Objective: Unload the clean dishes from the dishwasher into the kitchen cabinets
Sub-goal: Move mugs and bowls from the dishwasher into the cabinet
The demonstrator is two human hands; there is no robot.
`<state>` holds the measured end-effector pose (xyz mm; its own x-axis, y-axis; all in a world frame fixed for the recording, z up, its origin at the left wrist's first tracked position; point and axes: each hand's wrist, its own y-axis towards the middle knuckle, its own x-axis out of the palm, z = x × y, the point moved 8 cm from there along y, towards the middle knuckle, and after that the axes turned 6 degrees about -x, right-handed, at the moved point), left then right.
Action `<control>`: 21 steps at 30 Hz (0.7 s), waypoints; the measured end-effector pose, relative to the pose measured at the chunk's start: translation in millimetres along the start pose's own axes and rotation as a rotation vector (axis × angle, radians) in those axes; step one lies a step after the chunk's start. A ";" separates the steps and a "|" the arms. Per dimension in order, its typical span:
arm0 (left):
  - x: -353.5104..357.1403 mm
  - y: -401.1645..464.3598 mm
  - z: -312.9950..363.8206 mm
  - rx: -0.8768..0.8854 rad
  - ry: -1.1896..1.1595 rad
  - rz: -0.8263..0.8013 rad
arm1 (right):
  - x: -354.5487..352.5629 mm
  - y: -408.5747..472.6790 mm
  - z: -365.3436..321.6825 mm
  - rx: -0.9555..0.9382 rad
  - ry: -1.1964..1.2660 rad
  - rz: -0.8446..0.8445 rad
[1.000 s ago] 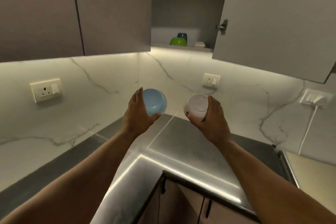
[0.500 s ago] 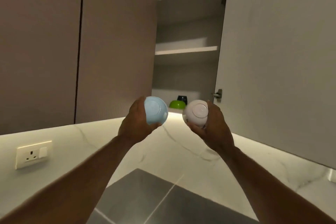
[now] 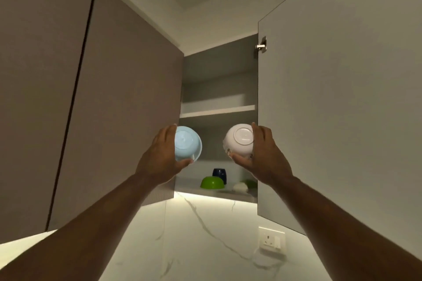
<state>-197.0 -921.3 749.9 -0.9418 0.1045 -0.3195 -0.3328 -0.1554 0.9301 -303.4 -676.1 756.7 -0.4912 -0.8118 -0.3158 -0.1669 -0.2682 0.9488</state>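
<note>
Landmark: the open wall cabinet (image 3: pixel 219 80), its door (image 3: pixel 338 102) swung out to the right; all places below are given against it.
Left hand (image 3: pixel 163 157): a pale blue bowl (image 3: pixel 187 145) is held by its side, fingers curled round the wall and thumb under the rim, base turned toward the camera — in front of the cabinet opening, level with the space between the two shelves.
Right hand (image 3: pixel 262 155): a white bowl (image 3: pixel 239 140) with a dark pattern near its rim is gripped the same way, just beside the door's inner edge.
Already stored: on the cabinet's bottom shelf (image 3: pixel 219 193) a green bowl (image 3: pixel 212 182) lies upside down, a dark blue cup (image 3: pixel 219 174) behind it, a small white piece (image 3: pixel 239 187) and another green item (image 3: pixel 250 182) to its right.
Upper shelf (image 3: pixel 217 110): nothing can be made out on it from this low angle.
Progress: part of the load appears put away; these two bowls are not yet set down.
Left to do: both bowls are judged bound for a shelf inside — the dishwasher is out of view, so the remaining load cannot be told.
</note>
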 end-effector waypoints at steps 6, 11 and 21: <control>11.8 36.4 4.6 0.078 -0.007 0.058 | 10.2 38.5 21.7 -0.017 -0.015 0.032; 20.7 77.7 -4.0 0.078 -0.011 0.100 | 20.7 75.9 31.2 -0.056 -0.078 0.012; 84.9 165.1 -29.0 0.070 -0.117 0.147 | 55.9 162.6 57.6 -0.077 -0.199 0.010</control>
<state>-333.3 -966.6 871.1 -0.9667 0.1995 -0.1602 -0.1845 -0.1096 0.9767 -407.3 -735.2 893.0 -0.6526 -0.6983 -0.2941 -0.0994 -0.3059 0.9469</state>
